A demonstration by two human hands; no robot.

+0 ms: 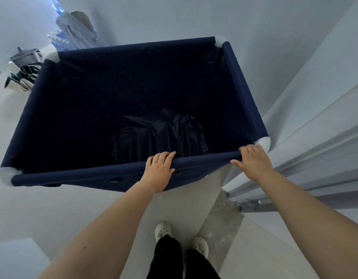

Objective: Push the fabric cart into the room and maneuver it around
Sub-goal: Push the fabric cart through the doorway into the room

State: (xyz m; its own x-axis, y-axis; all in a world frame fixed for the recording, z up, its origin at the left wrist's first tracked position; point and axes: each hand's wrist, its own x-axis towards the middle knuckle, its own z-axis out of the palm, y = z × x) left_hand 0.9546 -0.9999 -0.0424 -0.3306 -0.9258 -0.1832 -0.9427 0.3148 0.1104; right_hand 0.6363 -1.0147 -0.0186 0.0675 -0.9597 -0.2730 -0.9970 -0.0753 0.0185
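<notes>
A large navy fabric cart (pixel 242 85) with white corner caps fills the middle of the head view. Dark crumpled cloth (pixel 160 135) lies at its bottom. My left hand (pixel 160 168) is wrapped over the near rim bar, right of its middle. My right hand (pixel 252 160) grips the same bar near the right corner cap. The cart's right side runs close along a white door frame (pixel 306 121).
A grey stone threshold (pixel 222 224) and a door track (pixel 258 206) lie on the floor at my right. On the far left stand a grey bin (pixel 27 55), a basket of items (pixel 23 77) and bundled light fabric (pixel 77 31). My feet (pixel 180 236) are behind the cart.
</notes>
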